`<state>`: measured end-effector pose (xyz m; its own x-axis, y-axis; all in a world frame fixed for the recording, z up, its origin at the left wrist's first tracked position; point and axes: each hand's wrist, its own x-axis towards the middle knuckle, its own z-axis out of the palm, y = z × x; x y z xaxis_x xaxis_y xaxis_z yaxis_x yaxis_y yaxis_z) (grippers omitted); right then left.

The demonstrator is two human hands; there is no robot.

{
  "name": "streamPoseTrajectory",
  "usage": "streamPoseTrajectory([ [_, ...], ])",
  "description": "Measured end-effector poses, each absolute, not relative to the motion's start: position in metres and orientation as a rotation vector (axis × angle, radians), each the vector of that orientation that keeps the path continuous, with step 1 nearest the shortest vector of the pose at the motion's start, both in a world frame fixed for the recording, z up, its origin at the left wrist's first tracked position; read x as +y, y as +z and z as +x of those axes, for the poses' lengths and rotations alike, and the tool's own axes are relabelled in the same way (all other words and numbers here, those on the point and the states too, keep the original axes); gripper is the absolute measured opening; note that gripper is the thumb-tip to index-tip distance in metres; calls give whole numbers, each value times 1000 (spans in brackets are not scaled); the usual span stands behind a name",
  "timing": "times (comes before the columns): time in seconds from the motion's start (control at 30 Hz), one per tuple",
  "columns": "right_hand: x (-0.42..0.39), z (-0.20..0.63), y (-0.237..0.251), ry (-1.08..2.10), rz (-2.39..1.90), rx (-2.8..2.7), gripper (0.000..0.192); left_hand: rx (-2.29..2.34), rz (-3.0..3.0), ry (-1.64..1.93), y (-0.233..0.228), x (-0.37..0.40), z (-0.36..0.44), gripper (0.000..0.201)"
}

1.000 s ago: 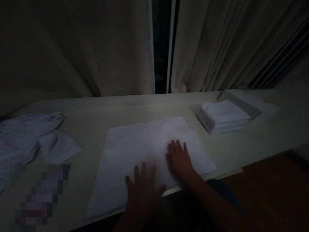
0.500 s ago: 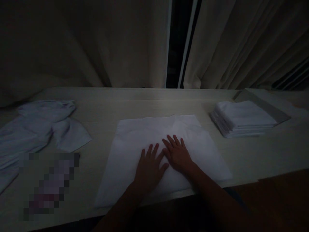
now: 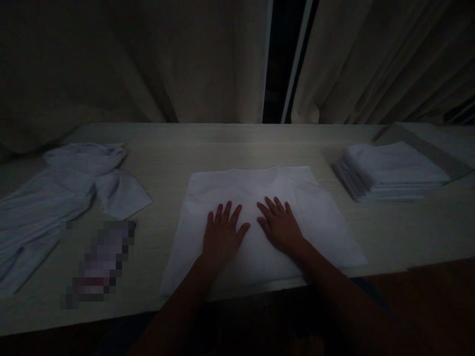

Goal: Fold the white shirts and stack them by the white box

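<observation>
A white cloth (image 3: 256, 262) lies spread out in front of me, its near edge along the table's front. My left hand (image 3: 222, 235) rests palm down on the cloth's left half, fingers spread. On the right half, my right hand (image 3: 281, 225) also lies flat with its fingers apart. A small gap of cloth shows between the two thumbs. Neither hand holds anything. Faint creases run across the far right part of the cloth.
A rumpled heap of white cloth (image 3: 70, 185) lies at the left. In front of it is a pixelated item (image 3: 104, 259). A stack of folded white cloths (image 3: 397, 165) sits at the right on the pale table (image 3: 230, 146). Curtains (image 3: 208, 59) hang behind.
My hands have moved apart over the cloth, the left one to the left. They were touching or nearly so before. The whole view has shifted a little.
</observation>
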<state>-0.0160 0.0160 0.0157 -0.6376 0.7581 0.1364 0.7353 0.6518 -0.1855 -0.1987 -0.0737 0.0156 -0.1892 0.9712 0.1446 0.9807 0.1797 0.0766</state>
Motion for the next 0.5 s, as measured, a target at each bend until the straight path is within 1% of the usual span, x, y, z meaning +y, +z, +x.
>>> streamPoseTrajectory([
  [0.37, 13, -13, 17, 179, -1224, -2633, 50, -2364, -1990, -220, 15, -71, -200, 67],
  [0.5, 21, -7, 16, 168, -1281, -2593, 49, -2406, -1949, -184, 17, -71, -213, 67],
])
